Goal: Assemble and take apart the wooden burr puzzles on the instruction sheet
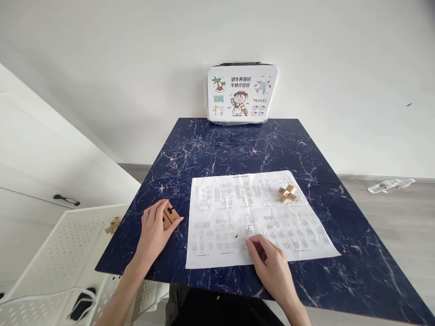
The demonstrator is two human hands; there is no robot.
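Observation:
My left hand (154, 226) is at the left side of the dark blue marbled table (217, 149). Its fingers and thumb close around notched wooden puzzle pieces (170, 216) lying on the tabletop; the hand covers part of them. A creased white sheet (217, 217) printed with small diagrams and text lies flat to the right. On its lower edge rests my right hand (270, 260), fingers curled in and thumb against them; whatever may be inside is hidden. An interlocked wooden puzzle (288, 194), cross-shaped, sits on the sheet's upper right part.
A white case (242, 95) with cartoon prints leans against the wall at the table's far edge. Left and lower stands a white perforated shelf (73, 235) holding another wooden puzzle (113, 225), a black object (82, 303) and a white cable. Clear plastic wrapping (390, 185) lies on the floor.

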